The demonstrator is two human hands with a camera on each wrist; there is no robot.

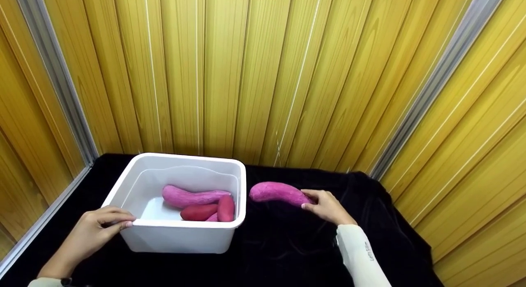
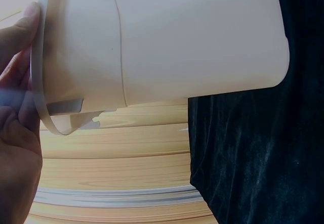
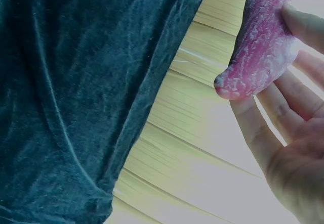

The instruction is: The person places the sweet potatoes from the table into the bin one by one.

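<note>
My right hand (image 1: 326,205) grips one end of a long, curved, purple-pink sweet potato (image 1: 279,192) and holds it just right of a white plastic bin (image 1: 181,237). Seen from the right wrist, the thumb and fingers (image 3: 255,133) close around its rough, pale-streaked skin (image 3: 263,47). At the bin's front left corner, my left hand (image 1: 96,233) pinches the rim between thumb and fingers; the left wrist view shows this grip on the rim (image 2: 38,67) too. Inside the bin lie another long purple sweet potato (image 1: 193,196) and smooth red ones (image 1: 199,212), partly hidden by the front wall.
Black velvet cloth (image 1: 287,254) covers the table under the bin. Yellow wood-patterned panels (image 1: 222,73) rise behind and on both sides, with grey metal strips (image 1: 435,81) along the corners.
</note>
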